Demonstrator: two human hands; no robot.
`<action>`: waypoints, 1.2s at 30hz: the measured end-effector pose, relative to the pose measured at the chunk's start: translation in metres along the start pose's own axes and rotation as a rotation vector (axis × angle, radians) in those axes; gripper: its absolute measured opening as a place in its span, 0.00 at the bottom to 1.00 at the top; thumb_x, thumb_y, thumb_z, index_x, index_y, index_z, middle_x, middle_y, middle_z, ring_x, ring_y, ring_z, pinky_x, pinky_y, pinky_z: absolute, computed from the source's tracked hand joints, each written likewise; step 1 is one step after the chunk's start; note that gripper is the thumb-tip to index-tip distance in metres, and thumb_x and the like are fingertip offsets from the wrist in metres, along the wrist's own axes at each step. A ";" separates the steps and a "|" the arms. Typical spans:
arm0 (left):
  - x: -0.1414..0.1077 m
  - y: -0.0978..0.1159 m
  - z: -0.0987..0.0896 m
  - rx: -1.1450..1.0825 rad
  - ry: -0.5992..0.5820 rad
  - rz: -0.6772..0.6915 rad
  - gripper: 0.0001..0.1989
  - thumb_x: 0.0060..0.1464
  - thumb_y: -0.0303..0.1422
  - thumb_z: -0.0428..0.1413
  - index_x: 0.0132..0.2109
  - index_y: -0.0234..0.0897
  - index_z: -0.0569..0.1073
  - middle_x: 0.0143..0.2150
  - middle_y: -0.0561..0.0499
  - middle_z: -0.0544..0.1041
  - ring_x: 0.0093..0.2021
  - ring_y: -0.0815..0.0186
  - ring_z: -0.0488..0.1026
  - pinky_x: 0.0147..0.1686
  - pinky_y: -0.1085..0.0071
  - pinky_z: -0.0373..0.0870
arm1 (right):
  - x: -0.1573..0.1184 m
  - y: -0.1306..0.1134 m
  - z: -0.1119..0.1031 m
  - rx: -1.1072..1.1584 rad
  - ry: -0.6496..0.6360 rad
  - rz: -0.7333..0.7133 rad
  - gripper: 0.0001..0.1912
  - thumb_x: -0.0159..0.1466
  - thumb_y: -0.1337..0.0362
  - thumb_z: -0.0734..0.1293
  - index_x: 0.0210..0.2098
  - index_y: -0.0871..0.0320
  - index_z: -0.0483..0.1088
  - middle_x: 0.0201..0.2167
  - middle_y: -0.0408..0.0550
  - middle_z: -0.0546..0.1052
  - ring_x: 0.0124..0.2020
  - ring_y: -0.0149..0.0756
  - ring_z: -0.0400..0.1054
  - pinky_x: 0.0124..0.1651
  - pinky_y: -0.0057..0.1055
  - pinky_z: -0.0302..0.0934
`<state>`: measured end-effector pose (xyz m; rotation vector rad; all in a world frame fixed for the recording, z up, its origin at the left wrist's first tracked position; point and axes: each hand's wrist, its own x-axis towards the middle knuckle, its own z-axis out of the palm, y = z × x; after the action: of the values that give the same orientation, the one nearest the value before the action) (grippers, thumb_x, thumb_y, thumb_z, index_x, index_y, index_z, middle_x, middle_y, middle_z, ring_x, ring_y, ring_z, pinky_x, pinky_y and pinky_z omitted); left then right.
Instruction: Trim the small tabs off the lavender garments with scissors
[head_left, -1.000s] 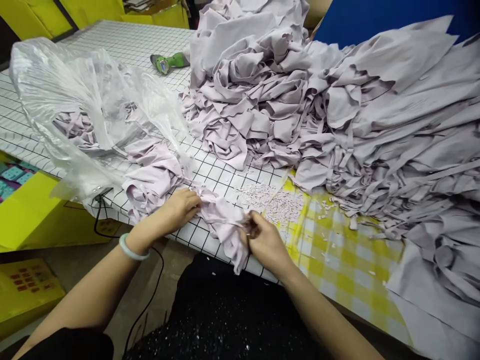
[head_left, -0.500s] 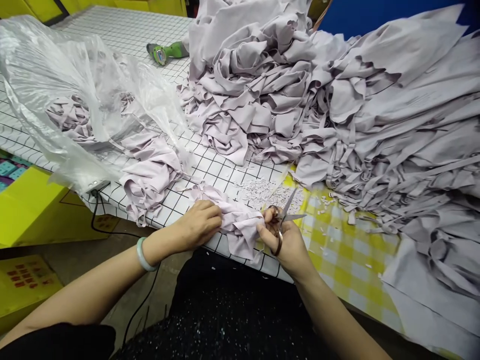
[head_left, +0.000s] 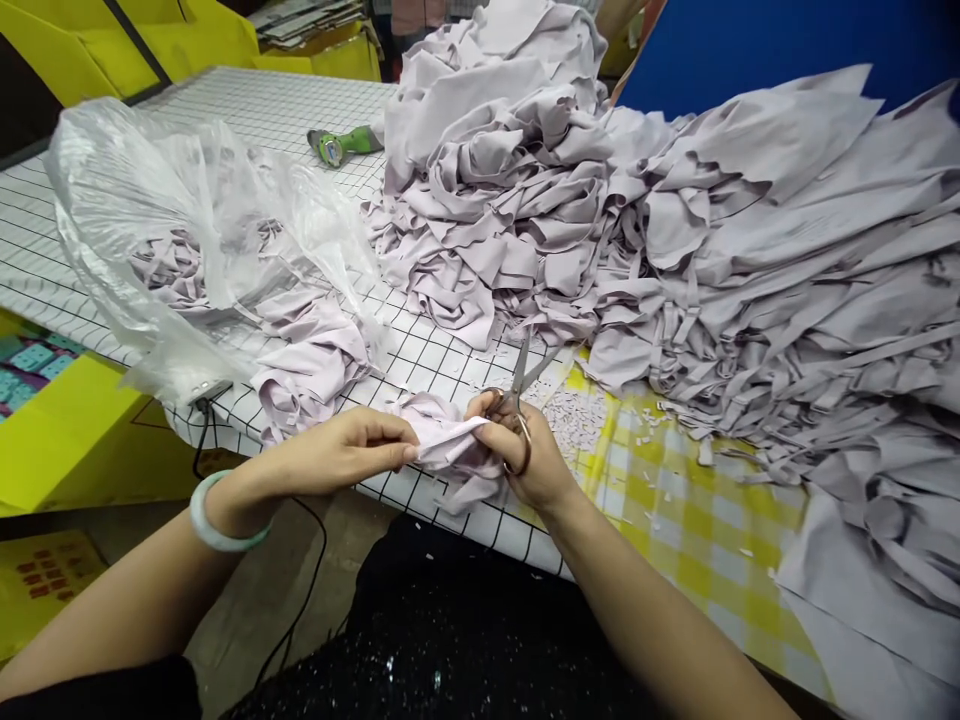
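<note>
A pale lilac fabric piece [head_left: 450,452] lies crumpled at the table's front edge, partly lifted between both hands. My left hand [head_left: 356,450], with a pale green bangle at its wrist, pinches the fabric's left side between thumb and fingers. Hooked on the fingers of my right hand [head_left: 536,465] is a pair of scissors [head_left: 519,385], blades parted and pointing away from me. That same hand's thumb and forefinger grip the fabric's right edge. Small fabric clippings [head_left: 577,415] are scattered just beyond my right hand.
A clear plastic bag [head_left: 112,210] with lilac fabric inside sits at left, more fabric [head_left: 315,365] spilling from its mouth. A large fabric heap [head_left: 525,190] fills the back and right. A green power tool [head_left: 341,145] lies behind. Yellow boxes [head_left: 82,430] stand below left, near a black cable [head_left: 319,560].
My left hand has shifted left and its grip on the fabric has changed. My right hand, with the scissors, has moved left and turned the blades upward. The camera view has tilted up slightly.
</note>
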<state>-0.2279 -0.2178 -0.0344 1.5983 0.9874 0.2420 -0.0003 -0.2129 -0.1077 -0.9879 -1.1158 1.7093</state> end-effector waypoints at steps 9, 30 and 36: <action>0.037 0.001 0.046 -0.465 0.340 0.420 0.14 0.67 0.37 0.52 0.36 0.35 0.76 0.46 0.44 0.71 0.32 0.69 0.69 0.32 0.69 0.72 | 0.001 0.019 0.028 0.052 -0.094 0.119 0.21 0.54 0.45 0.72 0.29 0.55 0.68 0.24 0.43 0.72 0.29 0.38 0.67 0.34 0.34 0.64; 0.089 0.003 0.094 -0.010 0.474 0.483 0.10 0.65 0.25 0.47 0.35 0.38 0.69 0.46 0.43 0.67 0.54 0.58 0.66 0.54 0.55 0.69 | -0.059 -0.022 -0.072 -1.157 0.077 -0.230 0.28 0.59 0.42 0.71 0.18 0.56 0.61 0.17 0.40 0.63 0.25 0.33 0.57 0.39 0.34 0.52; 0.092 0.004 0.098 0.003 0.450 0.484 0.09 0.64 0.24 0.47 0.36 0.37 0.69 0.48 0.44 0.66 0.51 0.60 0.67 0.52 0.57 0.68 | -0.059 -0.022 -0.074 -1.154 0.080 -0.215 0.28 0.59 0.41 0.70 0.18 0.56 0.63 0.17 0.41 0.64 0.25 0.34 0.59 0.39 0.35 0.53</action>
<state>-0.1068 -0.2228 -0.0917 1.8097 0.9134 0.9651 0.0922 -0.2423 -0.0984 -1.4886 -2.1168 0.7392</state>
